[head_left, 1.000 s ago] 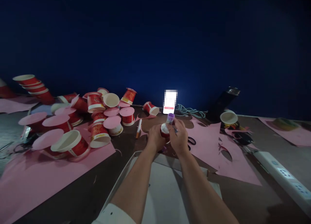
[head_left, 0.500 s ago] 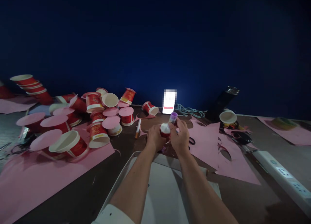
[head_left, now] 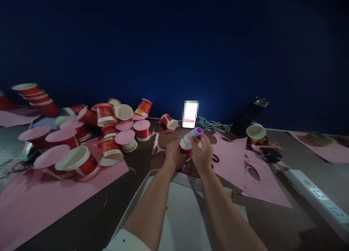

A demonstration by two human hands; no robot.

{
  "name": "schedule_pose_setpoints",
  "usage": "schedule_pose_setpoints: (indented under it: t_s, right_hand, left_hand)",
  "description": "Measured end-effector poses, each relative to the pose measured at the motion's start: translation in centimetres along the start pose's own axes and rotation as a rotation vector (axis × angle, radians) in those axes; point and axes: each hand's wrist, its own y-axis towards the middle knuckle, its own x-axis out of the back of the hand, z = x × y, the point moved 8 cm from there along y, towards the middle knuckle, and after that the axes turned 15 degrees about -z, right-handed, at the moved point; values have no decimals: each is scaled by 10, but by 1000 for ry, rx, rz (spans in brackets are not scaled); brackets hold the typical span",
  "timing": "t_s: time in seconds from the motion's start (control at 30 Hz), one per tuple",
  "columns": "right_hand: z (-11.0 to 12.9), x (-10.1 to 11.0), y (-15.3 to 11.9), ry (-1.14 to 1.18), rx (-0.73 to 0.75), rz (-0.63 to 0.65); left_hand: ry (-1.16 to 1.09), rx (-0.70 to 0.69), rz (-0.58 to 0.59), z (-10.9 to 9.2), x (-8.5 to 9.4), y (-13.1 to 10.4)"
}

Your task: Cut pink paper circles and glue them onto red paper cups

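Observation:
In the middle of the view my left hand (head_left: 173,156) is closed around a small red paper cup (head_left: 185,145), its white end facing up. My right hand (head_left: 202,153) grips a purple glue stick (head_left: 196,132), tilted, with its lower end at the cup's white top. Contact between the glue and the cup is too small to make out. Beneath the hands lies a small purple piece (head_left: 182,167), partly hidden. Just right of my right hand, dark scissor handles (head_left: 215,158) rest on cut pink paper (head_left: 229,160).
Red paper cups, several with pink paper discs (head_left: 124,137), crowd the left side. A lit phone (head_left: 189,114) stands against the dark partition. A marker (head_left: 155,145), a dark bottle (head_left: 249,114) and a power strip (head_left: 316,193) are around. A shallow white box (head_left: 185,214) lies under my forearms.
The glue stick has tipped over in my right hand, its purple end swinging right and its other end meeting the cup's top edge. My left hand and the cup stay nearly in place.

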Motion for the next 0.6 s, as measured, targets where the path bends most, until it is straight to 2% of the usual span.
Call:
schedule_pose_setpoints:
  t_s: [0.27,0.4,0.47,0.6]
  right_hand:
    - [6,-17,-5,-37,81,125]
    - [12,-19,-6,-72,117,169]
    - [14,-14,-4,-84,136,135]
    - [12,9,4,-97,123,-82]
  left_hand:
    - [-15,-1,-6,6,-3,-1]
    - [-11,7,-4,9,-4,-3]
    - [-11,2,-14,8,-3,-3]
    - [-38,-10,-38,2,1,-2]
